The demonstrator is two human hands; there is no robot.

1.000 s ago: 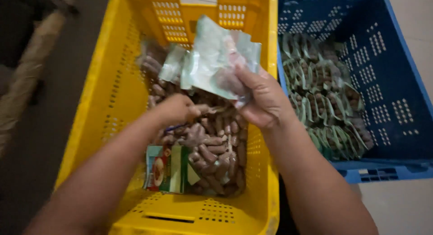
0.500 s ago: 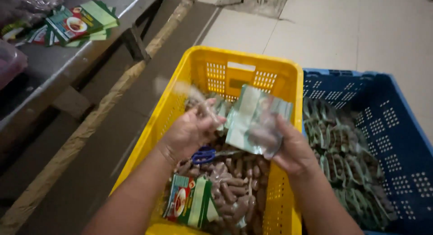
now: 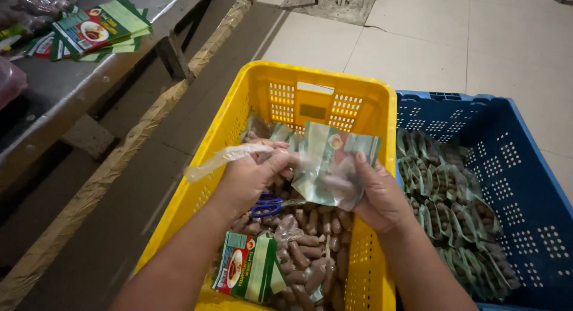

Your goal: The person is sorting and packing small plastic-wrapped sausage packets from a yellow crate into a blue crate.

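Head view, looking down over two crates on a tiled floor. Left hand [image 3: 253, 174] has thumb and fingertips pressed together on a strip of clear plastic film [image 3: 218, 159] that trails out to the left of the fingers, limp and twisted. Right hand [image 3: 379, 197] holds a green-and-white printed pouch [image 3: 331, 165] by its right edge — thumb on the front face, the other fingers curled behind it. Both hands meet over the middle of the yellow crate [image 3: 239, 108], and the film seems to run to the pouch's left side, though the join itself is blurred.

Judgement: the step in hand looks like pulling film or a liner away from the pouch. The next move would call for a steady pinch by the left fingers and a firm hold by the right, so the pouch does not slip into the crate.

Containers:
- Yellow crate, directly beneath the fingers — a loose heap of small brown sausage-like pieces [image 3: 310, 251], some in clear wrap. Blue-handled scissors [image 3: 268, 205] lie on the heap just below the left fingers. A stack of flat green-and-red printed packets [image 3: 248, 268] rests nearer the person, under the left forearm.
- Blue crate [image 3: 537, 168], right of the right hand, touching the yellow one — rows of filled pouches [image 3: 453, 209] standing on edge.

Further left of the left fingers, well apart, a grey worktable [image 3: 77, 78] carries more printed packets [image 3: 98, 28].
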